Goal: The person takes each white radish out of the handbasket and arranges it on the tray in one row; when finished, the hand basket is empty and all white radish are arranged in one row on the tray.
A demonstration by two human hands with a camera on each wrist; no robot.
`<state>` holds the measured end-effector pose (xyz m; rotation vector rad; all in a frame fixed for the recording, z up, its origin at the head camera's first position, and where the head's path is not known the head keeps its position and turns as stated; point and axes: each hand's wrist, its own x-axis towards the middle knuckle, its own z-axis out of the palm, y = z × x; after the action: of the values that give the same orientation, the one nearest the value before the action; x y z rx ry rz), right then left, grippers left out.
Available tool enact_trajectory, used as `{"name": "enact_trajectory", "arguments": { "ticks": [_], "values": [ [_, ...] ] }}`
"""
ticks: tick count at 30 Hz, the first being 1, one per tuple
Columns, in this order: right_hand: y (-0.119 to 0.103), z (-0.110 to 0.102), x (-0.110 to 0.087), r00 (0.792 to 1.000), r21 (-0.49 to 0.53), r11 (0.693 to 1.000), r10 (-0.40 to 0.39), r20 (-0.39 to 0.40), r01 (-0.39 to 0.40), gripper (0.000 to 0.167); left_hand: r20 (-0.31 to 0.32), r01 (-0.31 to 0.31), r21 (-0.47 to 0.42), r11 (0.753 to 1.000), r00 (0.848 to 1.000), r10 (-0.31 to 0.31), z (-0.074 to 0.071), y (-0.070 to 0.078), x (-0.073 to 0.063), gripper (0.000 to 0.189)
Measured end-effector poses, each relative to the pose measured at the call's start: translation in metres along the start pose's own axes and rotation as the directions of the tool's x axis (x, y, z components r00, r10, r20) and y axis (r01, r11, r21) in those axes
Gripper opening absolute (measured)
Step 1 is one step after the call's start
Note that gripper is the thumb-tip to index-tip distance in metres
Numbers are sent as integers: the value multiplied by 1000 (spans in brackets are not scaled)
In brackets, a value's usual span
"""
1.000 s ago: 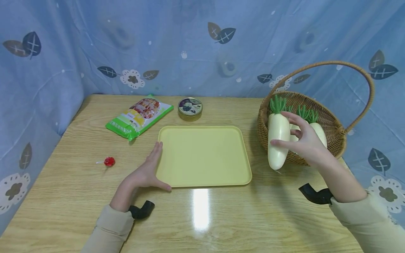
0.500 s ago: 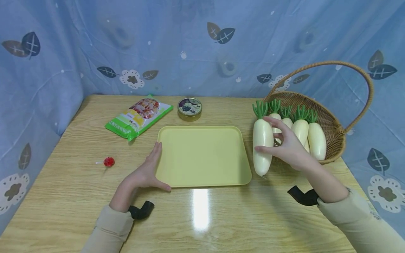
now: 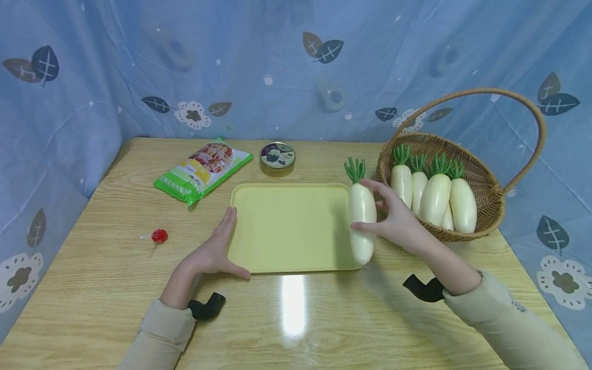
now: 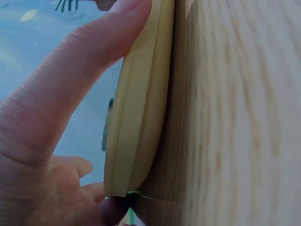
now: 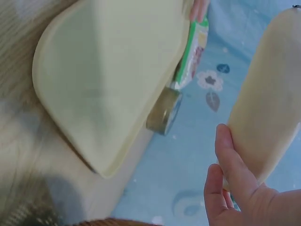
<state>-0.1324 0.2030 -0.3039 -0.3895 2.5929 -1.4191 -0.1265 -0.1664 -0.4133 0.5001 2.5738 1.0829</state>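
partly hidden: tray (image 3: 287, 226), behind white radish (image 3: 361, 205) | right hand (image 3: 399, 220) grips radish | left hand (image 3: 214, 252) spread, touching tray

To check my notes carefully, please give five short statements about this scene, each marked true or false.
1. The right hand holds a white radish. True.
2. The left hand also holds a radish. False: the left hand touches the yellow tray.
3. The round tin stands beyond the tray's far edge. True.
4. The wicker basket is empty. False: other radishes lie in the basket.
5. The red lollipop lies left of the tray. True.
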Motion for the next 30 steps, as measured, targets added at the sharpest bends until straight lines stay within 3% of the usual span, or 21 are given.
{"name": "enact_trajectory", "arguments": {
  "ticks": [11, 20, 30],
  "values": [
    [8, 22, 11, 1000, 67, 998, -5, 17, 4, 82, -1, 1, -6, 1000, 1000, -1, 0, -1, 0, 144],
    [8, 40, 18, 999, 45, 998, 43, 13, -43, 84, -8, 4, -1, 1000, 1000, -4, 0, 0, -1, 144],
    [10, 59, 27, 999, 48, 999, 18, 31, -19, 82, -9, 9, -2, 1000, 1000, -9, 0, 0, -1, 144]
  ]
}}
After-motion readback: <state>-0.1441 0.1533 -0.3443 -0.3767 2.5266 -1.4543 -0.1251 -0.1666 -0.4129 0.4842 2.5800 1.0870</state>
